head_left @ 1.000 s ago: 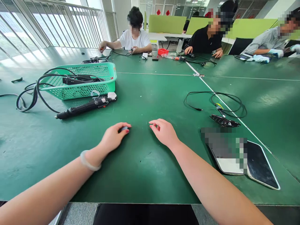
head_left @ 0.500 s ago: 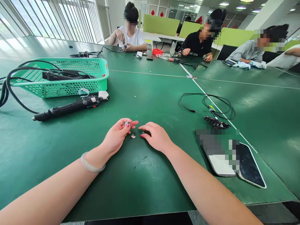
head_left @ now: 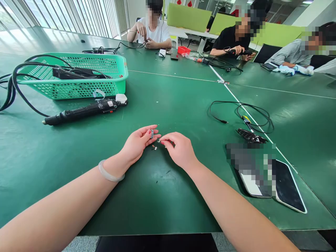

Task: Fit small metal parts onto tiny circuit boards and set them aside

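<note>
Between the thumb and fingers of my left hand is a small grey metal-looking part; its exact kind is too small to make out. My right hand is just to the right, thumb and forefinger pinched on a tiny pale piece near the left fingertips. Below the fingers, a few tiny loose parts lie on the green table. A pale bangle circles my left wrist.
A black electric screwdriver lies before a green basket holding cables and black devices. To the right are a coiled cable, a black hair clip and two phones. Several people sit across the table.
My right thumb and forefinger have closed together on a tiny piece beside my left fingers. The left hand has turned the small part more upright. The whole view has shifted slightly.
</note>
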Tool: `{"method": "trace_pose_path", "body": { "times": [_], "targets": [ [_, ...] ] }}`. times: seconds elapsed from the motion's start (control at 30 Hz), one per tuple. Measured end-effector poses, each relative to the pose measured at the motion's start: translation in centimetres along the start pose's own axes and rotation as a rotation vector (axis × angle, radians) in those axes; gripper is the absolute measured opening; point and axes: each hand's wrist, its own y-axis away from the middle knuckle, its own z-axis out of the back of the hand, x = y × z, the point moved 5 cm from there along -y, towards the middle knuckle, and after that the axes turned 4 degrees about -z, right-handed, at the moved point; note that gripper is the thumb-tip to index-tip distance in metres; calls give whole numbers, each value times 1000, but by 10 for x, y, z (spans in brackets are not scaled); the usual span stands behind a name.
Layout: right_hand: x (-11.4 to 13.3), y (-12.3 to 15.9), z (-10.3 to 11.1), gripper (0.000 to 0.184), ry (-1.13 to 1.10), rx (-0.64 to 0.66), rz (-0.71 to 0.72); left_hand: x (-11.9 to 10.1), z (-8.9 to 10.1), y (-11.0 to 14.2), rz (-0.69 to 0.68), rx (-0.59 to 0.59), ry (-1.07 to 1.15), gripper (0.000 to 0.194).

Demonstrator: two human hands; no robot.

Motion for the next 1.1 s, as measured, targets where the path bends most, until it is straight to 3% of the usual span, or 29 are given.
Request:
{"method": "trace_pose_path", "body": {
  "times": [0.13,0.33,0.57,0.87,1.1],
  "targets": [
    [2,0,4,13,-48,-72,-38,0,-9,7,-10,113,58,28],
    [2,-1,1,17,-42,-93,-11,1,-16,12,-46,210,-164,41],
    [0,2,3,11,-34,-135,-62,0,-18,13,-124,302,-258,43],
    [9,5,5,13,160,-153,101,0,-17,13,-245,334,-426,41],
    [12,6,7,12,145,-158,103,-3,-17,13,-318,325,-553,38]
  ]
}}
